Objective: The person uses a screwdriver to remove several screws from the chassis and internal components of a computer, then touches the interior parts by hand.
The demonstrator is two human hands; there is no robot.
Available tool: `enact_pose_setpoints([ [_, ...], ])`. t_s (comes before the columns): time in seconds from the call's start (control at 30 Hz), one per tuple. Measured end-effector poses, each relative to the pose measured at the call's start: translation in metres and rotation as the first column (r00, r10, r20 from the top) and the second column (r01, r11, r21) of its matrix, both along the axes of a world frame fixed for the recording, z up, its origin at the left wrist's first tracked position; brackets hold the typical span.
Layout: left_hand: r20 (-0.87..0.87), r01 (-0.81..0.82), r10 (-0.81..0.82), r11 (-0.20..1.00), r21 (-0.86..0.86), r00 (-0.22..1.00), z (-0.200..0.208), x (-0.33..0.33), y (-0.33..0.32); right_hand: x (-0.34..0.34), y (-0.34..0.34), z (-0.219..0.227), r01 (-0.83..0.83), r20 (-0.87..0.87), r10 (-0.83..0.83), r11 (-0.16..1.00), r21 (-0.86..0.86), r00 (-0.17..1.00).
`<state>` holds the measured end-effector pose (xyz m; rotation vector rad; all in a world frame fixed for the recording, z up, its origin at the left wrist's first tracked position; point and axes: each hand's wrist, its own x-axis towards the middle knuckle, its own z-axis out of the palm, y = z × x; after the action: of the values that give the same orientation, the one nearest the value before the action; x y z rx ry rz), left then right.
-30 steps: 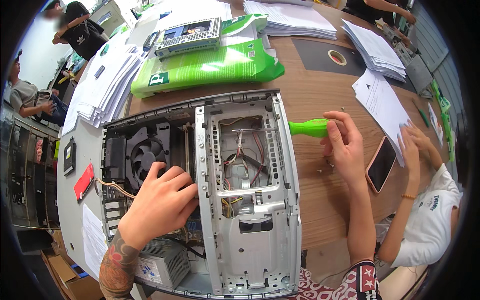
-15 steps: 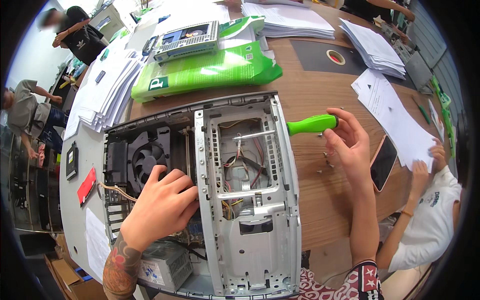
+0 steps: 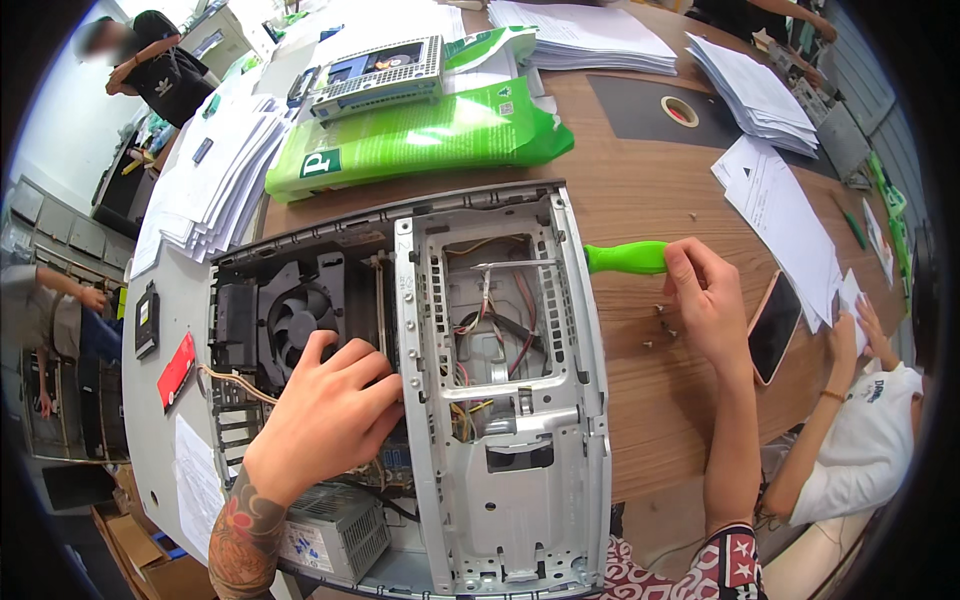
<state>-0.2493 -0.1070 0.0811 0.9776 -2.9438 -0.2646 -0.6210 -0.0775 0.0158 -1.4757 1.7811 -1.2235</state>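
Observation:
An opened computer case (image 3: pixel 425 470) lies flat before me, its silver drive bay frame (image 3: pixel 520 465) on the right side. My left hand (image 3: pixel 325 415) reaches in left of the frame, fingers bent against its inner edge; some fingertips are hidden behind the metal. Just beyond those fingers is a black cooling fan (image 3: pixel 297 322). At the case's right side, my right hand (image 3: pixel 708 300) pinches the handle end of a green screwdriver (image 3: pixel 625 257) between thumb and fingers. The screwdriver's shaft passes through the side wall, level across the bay's opening, near thin cables.
Loose screws (image 3: pixel 660 322) and a phone (image 3: pixel 775 328) lie right of the case. Beyond it, a metal drive cage (image 3: pixel 380 78) rests on a green paper package (image 3: pixel 420 145). Paper stacks (image 3: pixel 215 185) stand at left. A co-worker's hands (image 3: pixel 855 330) hold papers at right.
My right hand's fingers have closed in from a looser spread onto the screwdriver's handle end. My left hand stays at the frame. The co-worker's hands at right have shifted with the papers.

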Motion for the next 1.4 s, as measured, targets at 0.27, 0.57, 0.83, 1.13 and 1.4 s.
enact_pose_setpoints([
  [0.27,0.057,0.025,-0.027,0.999,0.037,0.998,-0.002,-0.001,0.000,0.002,0.002,-0.002,0.011,0.093,0.001,0.992,-0.127,0.996],
  [0.57,0.061,-0.002,0.000,1.000,0.029,0.998,0.000,0.001,0.004,0.005,0.000,0.001,-0.024,0.029,0.027,0.997,-0.077,0.999],
  [0.83,0.150,0.050,-0.049,0.999,-0.005,0.987,0.001,0.002,0.001,-0.001,-0.001,-0.007,-0.027,-0.010,0.026,0.998,-0.064,1.000],
  [1.13,0.093,0.044,-0.041,0.999,-0.028,0.995,-0.003,0.002,0.004,0.002,0.001,-0.004,0.004,-0.100,-0.010,0.998,-0.063,0.995],
  [1.4,0.051,0.004,-0.003,1.000,-0.022,0.999,-0.002,-0.004,0.002,0.000,0.002,-0.003,-0.003,-0.123,-0.009,0.995,-0.097,0.992],
])
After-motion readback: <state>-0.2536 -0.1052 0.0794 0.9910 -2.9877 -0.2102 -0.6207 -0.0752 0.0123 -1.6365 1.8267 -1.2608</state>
